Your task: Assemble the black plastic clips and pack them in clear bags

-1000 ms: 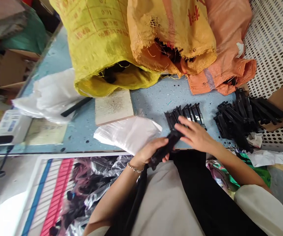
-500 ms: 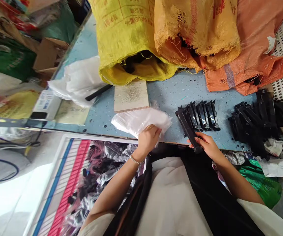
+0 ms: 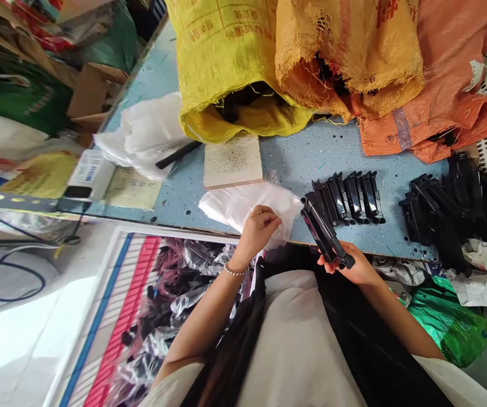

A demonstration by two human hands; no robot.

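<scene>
My right hand (image 3: pixel 351 264) is curled around the lower end of the black plastic pieces (image 3: pixel 322 232), which slant up and left at the table's near edge. Gripped only at one end, they could fan apart or slip into my lap if my fingers loosen. My left hand (image 3: pixel 258 230) has thumb and fingers drawn together over the near right of the clear bags (image 3: pixel 226 204); I cannot tell whether film is caught between them. Thin sheets cling, so a pull might drag several off the table (image 3: pixel 294 152). Swinging the pieces right could knock the neat row of black parts (image 3: pixel 356 198) lying just beyond.
</scene>
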